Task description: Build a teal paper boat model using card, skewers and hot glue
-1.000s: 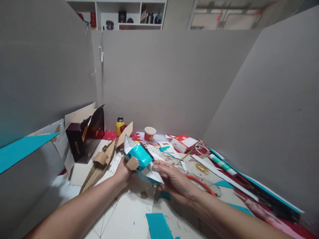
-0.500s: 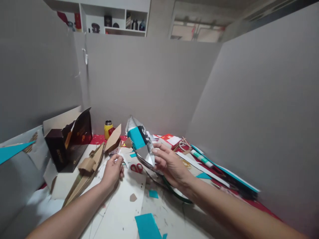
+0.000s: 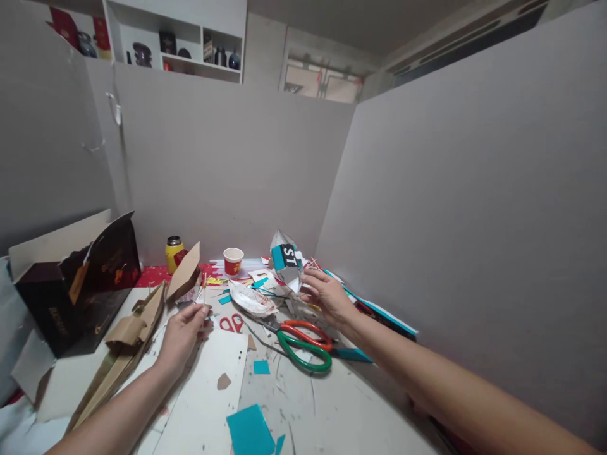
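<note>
My right hand (image 3: 329,297) pinches the edge of a folded silver-grey piece (image 3: 290,275) with a teal band and a black patch lettered "ST", holding it above the clutter. Low over the table, my left hand (image 3: 183,328) is closed at the fingertips on what looks like a thin pale stick (image 3: 205,292). Between the hands lies a crumpled white boat-shaped piece (image 3: 251,298). Large scissors (image 3: 306,361) with one green and one orange handle rest nearer me, partly below my right wrist. Small red-handled scissors (image 3: 231,323) lie beside my left hand.
Brown cardboard pieces (image 3: 130,332) and a dark open box (image 3: 78,284) stand at left. Behind are a yellow bottle (image 3: 174,254) and a red-and-white paper cup (image 3: 233,262). Teal scraps (image 3: 250,430) lie in front. Grey partitions (image 3: 218,158) enclose the table.
The view has swung right. My right hand has carried the silver-grey piece farther away, uncovering the paper cup, the white boat-shaped piece and the large scissors. My left hand now shows a thin stick.
</note>
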The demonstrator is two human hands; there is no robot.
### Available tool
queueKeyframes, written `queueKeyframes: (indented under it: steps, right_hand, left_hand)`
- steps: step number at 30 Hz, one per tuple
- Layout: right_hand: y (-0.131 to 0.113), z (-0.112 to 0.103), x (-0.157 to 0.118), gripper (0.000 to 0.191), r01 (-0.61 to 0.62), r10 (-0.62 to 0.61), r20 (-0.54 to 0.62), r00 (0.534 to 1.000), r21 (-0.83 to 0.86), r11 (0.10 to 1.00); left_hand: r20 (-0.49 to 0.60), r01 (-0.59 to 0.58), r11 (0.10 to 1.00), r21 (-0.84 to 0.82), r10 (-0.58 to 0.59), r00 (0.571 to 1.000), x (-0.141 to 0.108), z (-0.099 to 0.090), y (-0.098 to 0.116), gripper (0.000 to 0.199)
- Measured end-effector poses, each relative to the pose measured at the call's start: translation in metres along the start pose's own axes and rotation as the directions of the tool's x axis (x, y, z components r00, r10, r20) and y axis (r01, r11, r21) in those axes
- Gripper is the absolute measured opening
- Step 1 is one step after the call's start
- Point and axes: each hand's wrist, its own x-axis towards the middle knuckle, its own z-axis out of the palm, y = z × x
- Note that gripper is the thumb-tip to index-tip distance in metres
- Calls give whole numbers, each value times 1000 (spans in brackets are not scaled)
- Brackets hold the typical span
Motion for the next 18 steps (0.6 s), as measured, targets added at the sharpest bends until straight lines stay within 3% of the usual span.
queueKeyframes:
  steps: [8, 18]
  right_hand:
    - [6, -26, 32, 31, -100, 92, -98, 991, -71, 992]
    - [8, -36, 54, 33, -146, 146, -178, 973, 11, 989]
  left_hand:
    - [-10, 11, 1000, 14, -11, 1000, 0, 1, -1, 53]
    - [-4, -29, 998, 64, 29, 1000, 3, -1, -5, 53]
